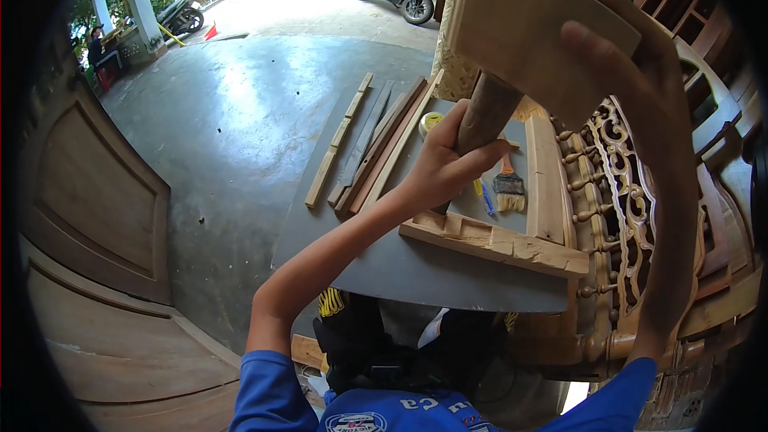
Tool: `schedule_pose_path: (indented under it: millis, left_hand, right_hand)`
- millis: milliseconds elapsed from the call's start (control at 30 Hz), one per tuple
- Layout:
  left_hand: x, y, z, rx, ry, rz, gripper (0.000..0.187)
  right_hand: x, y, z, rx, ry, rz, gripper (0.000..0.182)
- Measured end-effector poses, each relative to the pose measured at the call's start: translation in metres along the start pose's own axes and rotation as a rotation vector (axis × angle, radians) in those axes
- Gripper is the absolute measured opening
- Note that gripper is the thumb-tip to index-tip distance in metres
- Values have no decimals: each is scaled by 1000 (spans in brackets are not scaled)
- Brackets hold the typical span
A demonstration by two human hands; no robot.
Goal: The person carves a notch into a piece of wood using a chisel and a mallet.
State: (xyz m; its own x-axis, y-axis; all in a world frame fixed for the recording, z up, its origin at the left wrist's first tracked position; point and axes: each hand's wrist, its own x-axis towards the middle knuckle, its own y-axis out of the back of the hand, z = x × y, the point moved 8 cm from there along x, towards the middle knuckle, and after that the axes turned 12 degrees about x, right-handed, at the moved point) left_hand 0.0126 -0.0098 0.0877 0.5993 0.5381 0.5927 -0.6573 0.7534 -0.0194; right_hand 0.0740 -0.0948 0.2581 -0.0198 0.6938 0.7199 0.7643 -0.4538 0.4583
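Mallet (pixel 528 44) of pale wood, raised in the air above the worktop (pixel 448 278), toward its right side; I judge most of its weight sits in the thick head (pixel 508 12). My left hand (pixel 454 164) is wrapped firmly around the round handle (pixel 490 110), a little below the head, while my right hand (pixel 646 80) grips the head's right side, thumb on the broad face, the other fingers partly hidden behind. It should be stiff, hard to damage and top-heavy, apt to tip if I held only the handle's low end. The wood looks dry, so I expect little slipping. A full fist on the handle suits it best, the other palm steadying the head. Below, a notched rail (pixel 512 248) lies along the worktop's near edge, by the right corner.
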Motion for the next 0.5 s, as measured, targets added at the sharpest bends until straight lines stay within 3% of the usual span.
schedule_pose_path:
  millis: [33,133,233,300,367,467,500]
  left_hand:
    - [0,1,-1,-2,9,3,25]
    - [1,-3,-2,-21,18,0,25]
    - [1,0,0,-5,8,-15,27]
    - [2,0,-5,-15,22,-6,28]
    - [2,-3,-2,-24,20,-10,27]
    - [-1,-5,0,-39,24,-10,26]
    - [-2,-5,0,-41,28,-17,26]
  right_hand:
    - [-1,8,4,76,-110,65,44]
    - [1,45,21,217,-72,336,45]
    - [7,12,6,-14,53,-49,42]
    - [9,14,5,5,61,-76,41]
    - [3,48,23,189,-33,177,42]
    - [-5,30,20,38,-47,212,42]
    - [-5,16,6,-44,-7,96,41]
